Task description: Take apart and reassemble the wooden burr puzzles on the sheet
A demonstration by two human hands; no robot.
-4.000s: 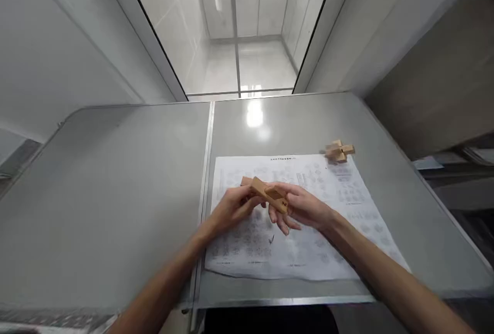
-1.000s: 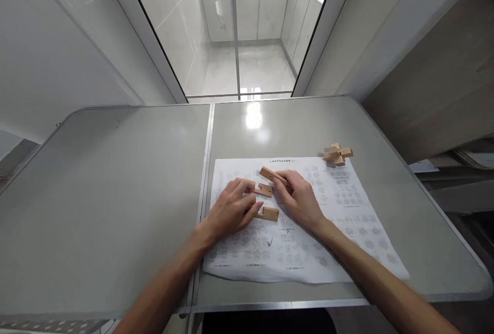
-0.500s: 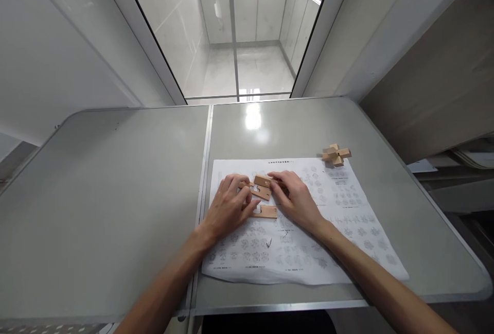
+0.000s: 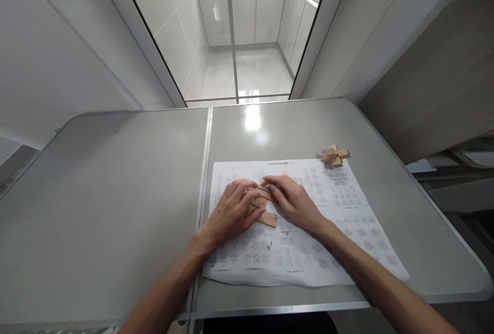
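Several notched wooden puzzle pieces lie close together on a printed sheet [image 4: 309,257], between my two hands. My left hand [image 4: 231,208] reaches over their left ends, its curled fingers and thumb resting around the pieces and partly hiding them. The lowest wooden puzzle piece [image 4: 269,219] sticks out below the left thumb, tilted slightly down to the right. At the upper right of the group, my right hand [image 4: 293,200] has its thumb and fingers closed at the end of the top wooden puzzle piece [image 4: 264,191], which has a notch in it.
An assembled wooden burr puzzle [image 4: 335,155] stands at the sheet's top right corner. Small whitish scraps [image 4: 269,245] lie on the sheet. A metal seam [image 4: 205,169] divides the grey table [image 4: 116,210]. Beyond its far edge is a glass door [image 4: 254,71].
The wooden puzzle pieces have been shifted closer together and turned. My left hand has moved slightly right and down over them, while my right fingers reach a little farther left.
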